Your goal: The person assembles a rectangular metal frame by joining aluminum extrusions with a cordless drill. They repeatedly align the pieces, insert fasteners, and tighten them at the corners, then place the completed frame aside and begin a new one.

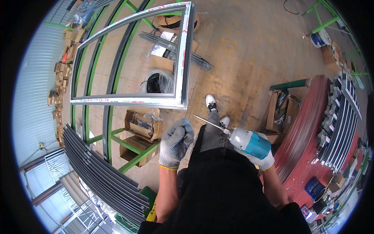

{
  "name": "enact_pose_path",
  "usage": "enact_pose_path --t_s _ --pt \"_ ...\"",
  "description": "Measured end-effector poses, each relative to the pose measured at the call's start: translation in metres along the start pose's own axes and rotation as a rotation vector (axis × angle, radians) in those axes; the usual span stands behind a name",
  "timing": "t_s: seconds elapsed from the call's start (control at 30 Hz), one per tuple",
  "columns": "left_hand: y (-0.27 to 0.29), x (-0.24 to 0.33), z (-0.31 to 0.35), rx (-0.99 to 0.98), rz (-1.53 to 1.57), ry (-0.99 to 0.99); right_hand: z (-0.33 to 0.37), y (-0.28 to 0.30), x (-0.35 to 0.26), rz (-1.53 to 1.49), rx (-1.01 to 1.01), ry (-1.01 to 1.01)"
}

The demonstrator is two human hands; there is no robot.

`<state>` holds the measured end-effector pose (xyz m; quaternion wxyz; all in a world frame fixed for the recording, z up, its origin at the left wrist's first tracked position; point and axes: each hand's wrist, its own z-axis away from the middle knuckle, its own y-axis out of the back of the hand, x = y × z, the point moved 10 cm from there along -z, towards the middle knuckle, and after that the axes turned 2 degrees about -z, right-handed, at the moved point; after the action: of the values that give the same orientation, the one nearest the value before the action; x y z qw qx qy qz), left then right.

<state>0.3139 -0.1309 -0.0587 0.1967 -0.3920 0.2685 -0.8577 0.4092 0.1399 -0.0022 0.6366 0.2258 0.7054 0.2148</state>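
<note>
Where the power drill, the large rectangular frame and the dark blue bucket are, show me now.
Power drill (256,145): head view, on its teal housing.
Large rectangular frame (180,58): head view, on its right-hand bar.
Dark blue bucket (313,188): head view, on its side wall.

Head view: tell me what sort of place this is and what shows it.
Probably a workshop for window or door frames: a large rectangular frame lies across a green-and-black rack, long dark profiles are stacked at lower left, and the right hand grips a drill-like power tool.
</note>
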Motion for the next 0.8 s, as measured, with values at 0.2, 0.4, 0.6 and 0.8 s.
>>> enact_pose_path --t_s 0.2,0.4,0.6,0.8 --pt "-0.007 0.007 0.003 -0.160 0.104 0.022 0.009 -0.013 0.002 -0.063 -0.093 0.036" --pt "-0.012 0.008 -0.001 -0.136 0.091 0.030 0.002 -0.010 0.000 -0.357 -0.080 0.012" --pt "-0.007 0.013 0.001 0.021 -0.049 0.010 -0.003 -0.025 0.010 -0.569 -0.203 -0.202" --pt "-0.024 0.024 -0.001 -0.198 -0.216 0.007 -0.013 -0.020 0.011 -0.623 -0.192 -0.167"
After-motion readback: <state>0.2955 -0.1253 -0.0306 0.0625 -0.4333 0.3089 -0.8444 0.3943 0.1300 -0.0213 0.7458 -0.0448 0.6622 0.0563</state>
